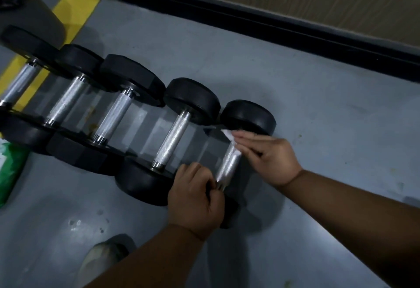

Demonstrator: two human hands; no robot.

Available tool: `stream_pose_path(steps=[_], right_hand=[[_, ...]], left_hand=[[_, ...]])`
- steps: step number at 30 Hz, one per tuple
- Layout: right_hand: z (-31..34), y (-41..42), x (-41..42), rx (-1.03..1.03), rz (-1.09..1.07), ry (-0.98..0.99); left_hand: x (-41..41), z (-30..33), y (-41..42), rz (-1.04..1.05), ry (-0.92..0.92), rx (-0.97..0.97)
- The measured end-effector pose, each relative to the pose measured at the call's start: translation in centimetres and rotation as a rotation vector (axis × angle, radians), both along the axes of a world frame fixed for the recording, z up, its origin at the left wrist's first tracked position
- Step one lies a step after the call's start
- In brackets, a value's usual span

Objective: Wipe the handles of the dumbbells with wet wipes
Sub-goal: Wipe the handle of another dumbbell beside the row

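Note:
Several black dumbbells with knurled chrome handles lie side by side on the grey floor (318, 117). The rightmost dumbbell (248, 116) is the one under my hands. My right hand (264, 157) presses a white wet wipe (229, 138) against the upper part of its handle (228, 166), fingers nearly straight. My left hand (196, 193) grips the near head of that dumbbell, fingers curled over its edge by the handle's lower end. The neighbouring dumbbell (192, 98) lies just to the left, its handle (171, 141) bare.
A green and white wipes pack (10, 169) lies at the left edge. A yellow floor stripe (75, 4) runs under the far-left dumbbells. A black skirting (250, 18) lines the wall behind. My shoe (102, 258) shows at the bottom.

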State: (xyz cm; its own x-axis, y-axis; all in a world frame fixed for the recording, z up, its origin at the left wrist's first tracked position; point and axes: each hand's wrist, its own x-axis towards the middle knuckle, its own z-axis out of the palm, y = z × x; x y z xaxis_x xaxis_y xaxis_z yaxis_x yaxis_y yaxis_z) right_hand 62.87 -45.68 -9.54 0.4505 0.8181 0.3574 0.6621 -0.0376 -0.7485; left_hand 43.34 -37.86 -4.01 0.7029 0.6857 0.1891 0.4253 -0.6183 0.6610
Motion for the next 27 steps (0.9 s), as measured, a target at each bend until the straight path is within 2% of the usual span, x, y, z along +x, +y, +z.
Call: stream_pose_path(steps=[2, 5, 6, 7, 11, 12, 16, 17, 18, 22, 23, 27], right_hand=[[-0.2, -0.6, -1.5, -0.017, 0.054, 0.017], [-0.4, -2.0, -4.1, -0.037, 0.402, -0.054], [-0.2, -1.8, -3.7, -0.038, 0.46, -0.061], [0.0, -1.3, -2.9, -0.029, 0.443, -0.081], [0.0, 0.1, 0.3, 0.003, 0.023, -0.016], [0.0, -0.1, -0.2, -0.012, 0.029, 0.001], [-0.3, -2.0, -3.9, -0.036, 0.443, -0.113], [-0.2, -1.8, -3.6, -0.041, 0.489, -0.116], [-0.2, -1.2, -2.7, -0.04, 0.466, -0.126], [0.1, 0.0, 0.4, -0.002, 0.036, 0.001], [0.0, -0.3, -0.2, -0.011, 0.047, 0.027], [-0.5, -2.0, -3.9, -0.047, 0.452, -0.039]], left_hand=[[0.0, 0.0, 0.0, -0.002, -0.004, -0.01], [0.0, -0.1, 0.1, -0.007, 0.016, -0.008], [0.0, -0.1, 0.1, -0.006, 0.018, -0.01], [0.0, -0.1, 0.1, -0.003, 0.017, -0.013], [0.0, 0.0, 0.0, 0.005, 0.006, -0.018], [0.0, -0.1, 0.0, 0.005, 0.008, -0.018], [-0.1, -0.2, 0.1, -0.008, 0.008, -0.017], [0.0, -0.2, 0.1, -0.009, 0.007, -0.016], [0.0, -0.2, 0.1, -0.006, 0.008, -0.015], [0.0, -0.1, -0.1, 0.021, 0.01, -0.023], [-0.1, -0.2, -0.2, 0.023, 0.012, -0.024], [0.0, -0.3, 0.0, 0.007, 0.013, -0.014]])
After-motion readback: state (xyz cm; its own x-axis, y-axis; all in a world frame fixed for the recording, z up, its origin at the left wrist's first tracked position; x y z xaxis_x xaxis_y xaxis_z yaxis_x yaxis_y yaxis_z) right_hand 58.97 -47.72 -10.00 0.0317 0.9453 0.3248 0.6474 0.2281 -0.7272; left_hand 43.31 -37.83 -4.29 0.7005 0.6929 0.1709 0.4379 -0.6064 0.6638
